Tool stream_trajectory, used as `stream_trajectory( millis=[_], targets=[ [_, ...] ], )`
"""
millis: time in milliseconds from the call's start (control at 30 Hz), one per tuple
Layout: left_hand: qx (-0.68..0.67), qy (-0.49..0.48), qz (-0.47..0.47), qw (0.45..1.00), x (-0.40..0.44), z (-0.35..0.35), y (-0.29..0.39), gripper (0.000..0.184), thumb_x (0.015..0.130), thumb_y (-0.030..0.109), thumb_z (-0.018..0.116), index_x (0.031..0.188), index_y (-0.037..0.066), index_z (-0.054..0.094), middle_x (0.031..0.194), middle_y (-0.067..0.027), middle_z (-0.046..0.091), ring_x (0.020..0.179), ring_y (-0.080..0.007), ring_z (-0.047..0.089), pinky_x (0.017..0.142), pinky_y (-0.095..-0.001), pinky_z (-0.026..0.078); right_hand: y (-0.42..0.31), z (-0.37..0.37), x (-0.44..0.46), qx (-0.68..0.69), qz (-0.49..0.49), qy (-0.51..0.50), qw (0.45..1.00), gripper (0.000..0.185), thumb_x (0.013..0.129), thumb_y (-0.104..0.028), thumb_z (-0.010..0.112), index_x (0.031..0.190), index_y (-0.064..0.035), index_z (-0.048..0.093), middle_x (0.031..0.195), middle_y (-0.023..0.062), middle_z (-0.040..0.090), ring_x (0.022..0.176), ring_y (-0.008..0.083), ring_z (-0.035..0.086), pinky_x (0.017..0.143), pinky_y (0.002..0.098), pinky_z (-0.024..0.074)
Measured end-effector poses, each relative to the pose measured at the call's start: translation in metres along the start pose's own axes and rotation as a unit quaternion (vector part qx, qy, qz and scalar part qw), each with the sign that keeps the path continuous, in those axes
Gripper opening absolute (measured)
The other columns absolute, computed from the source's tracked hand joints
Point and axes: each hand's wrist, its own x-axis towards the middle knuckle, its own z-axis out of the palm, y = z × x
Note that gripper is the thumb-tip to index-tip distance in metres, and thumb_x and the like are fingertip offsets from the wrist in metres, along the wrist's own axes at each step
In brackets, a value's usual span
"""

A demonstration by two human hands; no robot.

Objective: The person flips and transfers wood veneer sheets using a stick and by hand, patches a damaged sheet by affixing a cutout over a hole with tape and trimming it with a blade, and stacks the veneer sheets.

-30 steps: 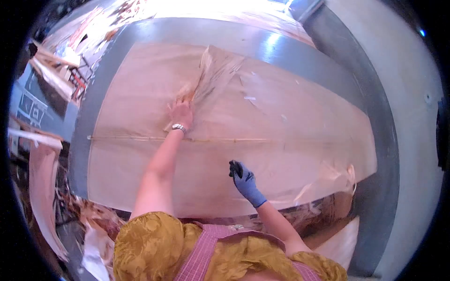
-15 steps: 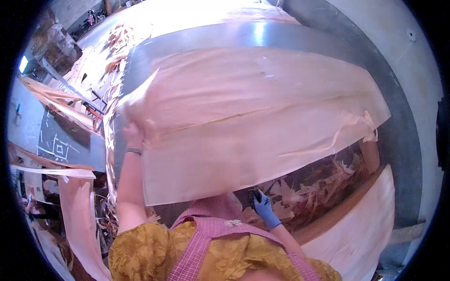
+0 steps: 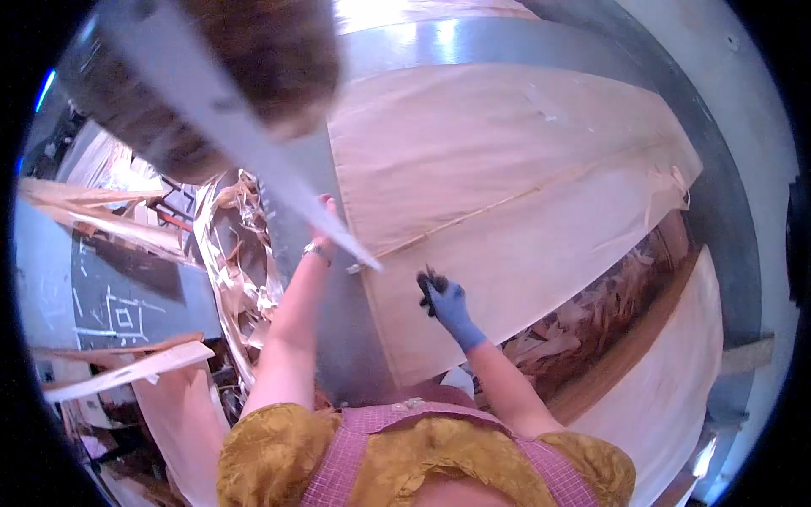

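My bare left hand (image 3: 324,211), with a band at the wrist, is off the left edge of a large, thin wood veneer sheet (image 3: 498,160). A long, pale veneer strip (image 3: 253,156) crosses this hand and appears gripped in it; the strip is blurred and partly hides the fingers. My right hand (image 3: 446,304), in a blue glove with dark finger fronts, is over the lower left part of the sheet. Its fingers are curled, and a small thin tip shows above them, too small to name. A long split (image 3: 473,217) runs across the sheet.
A large blurred brown shape (image 3: 245,84) fills the upper left; I cannot make it out. Veneer scraps (image 3: 241,245) hang along the table's left side, and more scraps (image 3: 583,329) lie below the sheet. Another veneer sheet (image 3: 650,363) rests at lower right.
My left hand has moved right, and the sheet's raised left edge now lies straight and further right. A pale strip and brown shape have entered. My right hand has risen over the sheet.
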Motion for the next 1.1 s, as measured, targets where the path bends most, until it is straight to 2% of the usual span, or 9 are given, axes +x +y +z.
stream_trajectory(
  millis=[100, 267, 367, 467, 567, 667, 933, 1033, 1100],
  targets=[
    [-0.251, -0.135, -0.314, 0.906, 0.033, 0.018, -0.003, 0.018, 0.084, 0.016, 0.060, 0.094, 0.001, 0.060, 0.077, -0.0051, 0.062, 0.058, -0.0135, 0.056, 0.047, -0.0275, 0.043, -0.011, 0.068, 0.062, -0.010, 0.054, 0.031, 0.998, 0.061, 0.087, -0.061, 0.056, 0.077, -0.0013, 0.066, 0.058, 0.0100, 0.064, 0.049, 0.0170, 0.063, 0.051, 0.0299, 0.0507],
    [-0.233, -0.167, -0.387, 0.876, 0.051, 0.016, 0.038, 0.026, 0.082, 0.025, 0.071, 0.089, 0.002, 0.062, 0.070, -0.0019, 0.056, 0.058, -0.0119, 0.054, 0.045, -0.0266, 0.041, -0.016, 0.086, 0.071, -0.017, 0.034, 0.084, 0.996, 0.054, 0.083, -0.054, 0.066, 0.068, -0.0023, 0.064, 0.057, 0.0085, 0.062, 0.047, 0.0163, 0.059, 0.047, 0.0300, 0.0478],
    [-0.117, -0.276, -0.291, 0.909, 0.063, 0.023, 0.036, 0.031, 0.082, 0.030, 0.073, 0.090, 0.003, 0.062, 0.069, -0.0020, 0.056, 0.054, -0.0135, 0.053, 0.044, -0.0298, 0.041, -0.026, 0.087, 0.066, -0.024, 0.086, 0.100, 0.991, 0.054, 0.082, -0.056, 0.065, 0.072, -0.0030, 0.067, 0.061, 0.0095, 0.065, 0.053, 0.0194, 0.063, 0.055, 0.0334, 0.0511],
    [-0.111, -0.287, -0.263, 0.914, 0.069, 0.037, 0.022, 0.025, 0.082, 0.027, 0.072, 0.088, 0.004, 0.061, 0.067, -0.0021, 0.055, 0.048, -0.0142, 0.050, 0.042, -0.0311, 0.040, -0.009, 0.108, 0.071, -0.253, -0.039, 0.273, 0.927, 0.057, 0.080, -0.060, 0.061, 0.079, -0.0036, 0.069, 0.066, 0.0109, 0.068, 0.064, 0.0248, 0.067, 0.067, 0.0384, 0.0528],
    [-0.136, -0.288, -0.239, 0.918, 0.060, 0.026, 0.069, 0.023, 0.082, 0.024, 0.070, 0.089, 0.005, 0.060, 0.069, -0.0027, 0.056, 0.049, -0.0156, 0.051, 0.042, -0.0318, 0.041, -0.025, 0.103, 0.046, -0.121, 0.037, 0.198, 0.972, 0.059, 0.079, -0.060, 0.056, 0.100, -0.0068, 0.071, 0.096, 0.0193, 0.068, 0.092, 0.0338, 0.067, 0.083, 0.0430, 0.0507],
    [-0.140, -0.436, -0.270, 0.847, 0.089, 0.025, 0.061, 0.023, 0.082, 0.023, 0.068, 0.094, 0.005, 0.059, 0.078, -0.0042, 0.060, 0.061, -0.0174, 0.058, 0.049, -0.0342, 0.046, -0.030, 0.124, 0.018, -0.148, 0.064, 0.262, 0.952, 0.059, 0.084, -0.060, 0.050, 0.121, -0.0146, 0.064, 0.111, 0.0214, 0.065, 0.104, 0.0355, 0.063, 0.090, 0.0442, 0.0482],
    [-0.352, -0.430, -0.230, 0.799, 0.181, 0.058, 0.080, 0.048, 0.091, 0.035, 0.061, 0.124, 0.001, 0.054, 0.117, -0.0128, 0.062, 0.105, -0.0283, 0.061, 0.085, -0.0424, 0.052, -0.018, 0.142, 0.050, -0.198, 0.006, 0.301, 0.933, 0.067, 0.085, -0.062, 0.047, 0.127, -0.0103, 0.057, 0.115, 0.0234, 0.062, 0.111, 0.0358, 0.059, 0.094, 0.0451, 0.0457],
    [-0.346, -0.458, -0.211, 0.792, 0.262, 0.093, 0.067, 0.052, 0.092, 0.038, 0.060, 0.125, 0.000, 0.053, 0.120, -0.0137, 0.061, 0.108, -0.0293, 0.060, 0.090, -0.0426, 0.051, -0.021, 0.143, 0.016, 0.024, 0.095, 0.351, 0.931, 0.051, 0.087, -0.044, 0.059, 0.118, -0.0048, 0.058, 0.103, 0.0154, 0.065, 0.099, 0.0280, 0.063, 0.086, 0.0414, 0.0493],
    [-0.325, -0.455, -0.204, 0.804, 0.313, 0.107, 0.074, 0.053, 0.091, 0.039, 0.061, 0.124, -0.002, 0.054, 0.120, -0.0138, 0.061, 0.108, -0.0286, 0.060, 0.088, -0.0419, 0.051, 0.014, 0.166, -0.011, 0.272, 0.068, 0.442, 0.852, 0.042, 0.088, -0.039, 0.062, 0.111, -0.0043, 0.060, 0.092, 0.0116, 0.066, 0.088, 0.0253, 0.066, 0.078, 0.0402, 0.0512]
  ],
)
